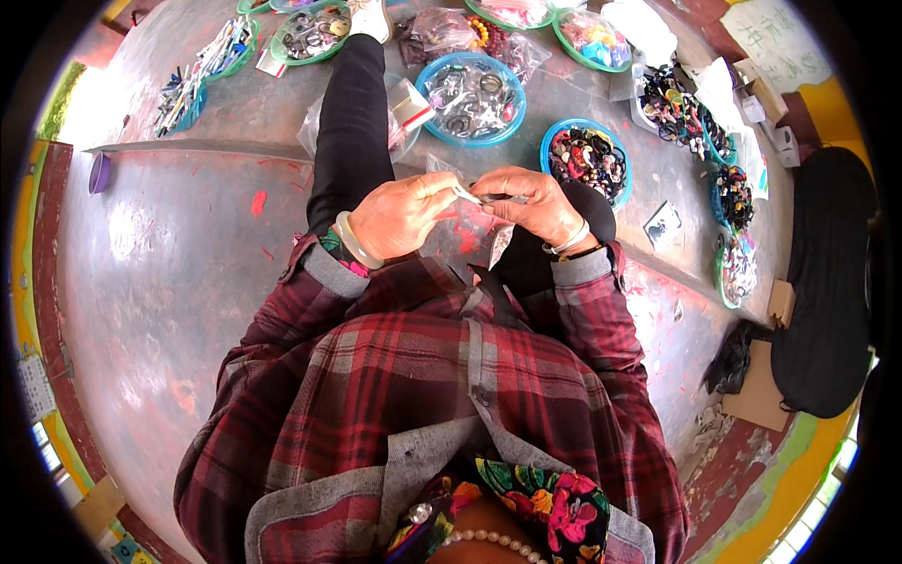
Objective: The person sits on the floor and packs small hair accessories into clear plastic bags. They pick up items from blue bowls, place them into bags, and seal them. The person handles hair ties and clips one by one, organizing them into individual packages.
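Observation:
Over my lap, my left hand (399,211) pinches a small pale strip (465,195) between thumb and fingers. Close against it, the closed fingers of my right hand (536,205) hold a small dark piece (495,197) that touches or nearly touches the strip's end. Fingers partly cover both, and their exact kind is too small to tell. Just beyond my hands stands a blue basket (472,58) with small clear-wrapped packets and black rings. To its right, another blue basket (628,179) is full of dark and coloured hair ties.
Green baskets (631,66) of small goods stand at the far side. Pens fill baskets (193,113) at the far left. More trinket baskets (719,273) line the right, near a black padded seat (827,282). A step edge (216,146) crosses the grey floor; a purple cup (101,174) lies left.

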Tool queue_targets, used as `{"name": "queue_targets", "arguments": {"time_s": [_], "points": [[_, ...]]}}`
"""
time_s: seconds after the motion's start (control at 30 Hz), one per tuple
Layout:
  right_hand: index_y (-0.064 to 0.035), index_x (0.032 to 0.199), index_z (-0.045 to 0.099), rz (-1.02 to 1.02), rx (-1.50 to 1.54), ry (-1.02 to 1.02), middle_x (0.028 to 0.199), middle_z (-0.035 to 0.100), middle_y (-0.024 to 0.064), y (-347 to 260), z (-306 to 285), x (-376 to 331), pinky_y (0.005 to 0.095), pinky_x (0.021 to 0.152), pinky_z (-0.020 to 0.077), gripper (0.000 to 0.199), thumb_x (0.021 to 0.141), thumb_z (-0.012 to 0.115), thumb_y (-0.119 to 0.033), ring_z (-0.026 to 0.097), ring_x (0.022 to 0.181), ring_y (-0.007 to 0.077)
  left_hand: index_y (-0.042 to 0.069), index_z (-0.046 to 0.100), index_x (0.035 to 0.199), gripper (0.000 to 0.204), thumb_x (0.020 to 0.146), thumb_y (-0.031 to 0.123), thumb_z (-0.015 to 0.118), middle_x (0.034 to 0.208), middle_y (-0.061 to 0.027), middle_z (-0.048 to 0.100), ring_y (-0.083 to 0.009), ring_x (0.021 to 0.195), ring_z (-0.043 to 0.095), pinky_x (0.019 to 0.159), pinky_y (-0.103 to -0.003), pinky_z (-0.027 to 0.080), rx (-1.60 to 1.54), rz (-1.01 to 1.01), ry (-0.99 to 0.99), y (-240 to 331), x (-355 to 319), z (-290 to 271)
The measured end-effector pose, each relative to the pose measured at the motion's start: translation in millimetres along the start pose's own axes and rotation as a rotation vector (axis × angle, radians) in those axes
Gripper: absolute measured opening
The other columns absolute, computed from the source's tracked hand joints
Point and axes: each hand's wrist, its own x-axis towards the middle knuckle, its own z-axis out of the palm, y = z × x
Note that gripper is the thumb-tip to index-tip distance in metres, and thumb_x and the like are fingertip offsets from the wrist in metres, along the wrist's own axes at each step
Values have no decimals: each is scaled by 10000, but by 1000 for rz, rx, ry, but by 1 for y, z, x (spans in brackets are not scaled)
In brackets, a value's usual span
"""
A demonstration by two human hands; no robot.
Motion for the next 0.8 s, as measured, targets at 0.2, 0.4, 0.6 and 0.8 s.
{"name": "queue_targets", "arguments": {"time_s": [0.2, 0.4, 0.6, 0.8], "points": [[9, 960, 643, 72, 129, 16, 943, 613, 80, 3, 1, -2, 266, 792, 443, 207, 753, 649, -3, 561, 898, 163, -17, 576, 964, 290, 683, -29, 650, 1025, -124, 559, -252, 855, 603, 708, -305, 516, -1, 9, -25, 1, 1, -2], [11, 960, 643, 119, 240, -49, 955, 615, 76, 5, -4, -3, 256, 782, 446, 208, 753, 642, 11, 565, 883, 148, -5, 575, 979, 319, 669, -27, 648, 1024, -123, 560, -257, 862, 601, 712, -312, 516, -70, 39, -47, 3, 3, -7], [4, 1008, 624, 170, 116, -41, 924, 624, 63, 1, 5, -3, 239, 737, 457, 258, 751, 621, 22, 580, 845, 127, 24, 582, 979, 337, 653, -44, 630, 1018, -125, 561, -281, 861, 596, 710, -332, 508, -120, 21, -80, 4, 2, -6], [-20, 1024, 608, -44, -295, -26, 912, 619, 121, 2, 14, -3, 294, 720, 475, 304, 721, 603, 2, 608, 833, 230, 20, 581, 963, 308, 666, -46, 625, 1003, -129, 569, -298, 854, 590, 717, -347, 493, -162, -2, -79, -2, -4, 2]]}}
